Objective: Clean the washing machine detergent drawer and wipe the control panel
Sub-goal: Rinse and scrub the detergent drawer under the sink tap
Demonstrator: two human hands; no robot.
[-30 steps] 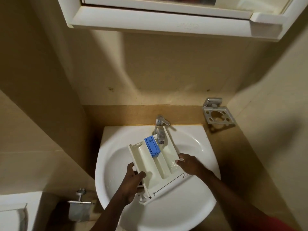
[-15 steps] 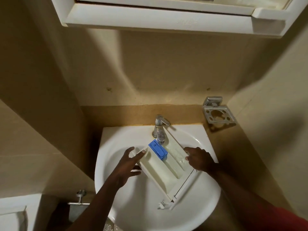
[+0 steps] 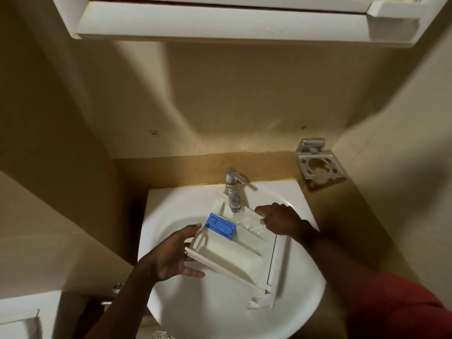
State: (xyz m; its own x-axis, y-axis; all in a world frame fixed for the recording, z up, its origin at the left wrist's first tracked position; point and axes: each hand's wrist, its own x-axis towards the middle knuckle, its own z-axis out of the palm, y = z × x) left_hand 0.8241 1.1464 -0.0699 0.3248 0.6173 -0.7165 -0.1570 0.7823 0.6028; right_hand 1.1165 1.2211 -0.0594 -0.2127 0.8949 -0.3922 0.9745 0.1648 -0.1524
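A white detergent drawer [image 3: 234,255] with a blue insert [image 3: 220,226] is held tilted over the white sink [image 3: 171,216], its far end under the chrome tap [image 3: 233,189]. Water lies in the right-hand compartment below the spout. My left hand [image 3: 171,255] grips the drawer's left side wall, thumb on top and fingers underneath. My right hand [image 3: 281,221] grips the drawer's far right edge. The washing machine and its control panel are out of view.
A chrome toothbrush holder [image 3: 320,162] is fixed to the wall right of the sink. A white cabinet [image 3: 220,18] hangs overhead. A chrome fitting [image 3: 117,288] and a white fixture [image 3: 19,314] sit low at the left.
The drawer has been turned and shifted under the tap. My left hand moved from its near end to its left side and now grips it. My right hand slid farther up the right edge.
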